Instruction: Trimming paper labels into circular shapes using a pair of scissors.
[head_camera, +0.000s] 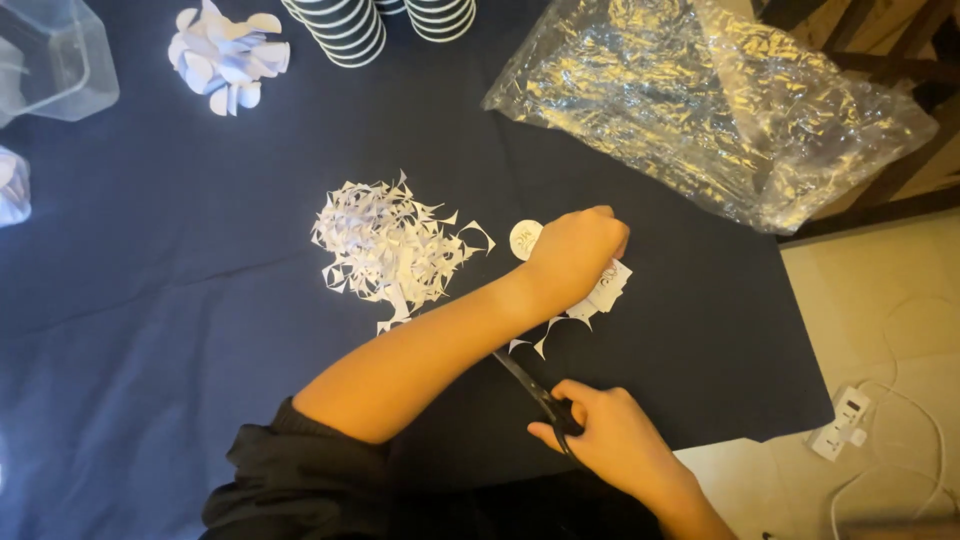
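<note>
1. The left hand (575, 250) reaches across the body, forearm running diagonally from lower left to upper right, and rests closed on a white paper sheet (600, 295) with a jagged, already trimmed edge. The fingers curl down over it, pinning it to the desk (150, 300).

2. The right hand (610, 435) sits nearer the body, below and slightly right of the paper, gripping the handles of a pair of black scissors (535, 392).

3. The scissors' long axis runs diagonally from the right hand up and to the left, with the blade tip passing under the left forearm. I cannot tell whether the blades are parted or together.

4. The paper lies just beyond the blades, up and to the right of their tip. The left hand is on it, while the right hand stays apart from it, reaching it only through the scissors.

5. A small round white cutout (524, 238) lies touching the left hand's thumb side.

6. To the left of the left hand, a heap of white paper scraps (385, 250) spreads over the dark cloth, near the hand but separate.

7. Farther off are a pile of white cutouts (228, 55) at the upper left, a crinkled clear plastic bag (720, 100) at the upper right, and stacked striped cups (345, 28) along the top edge.
</note>
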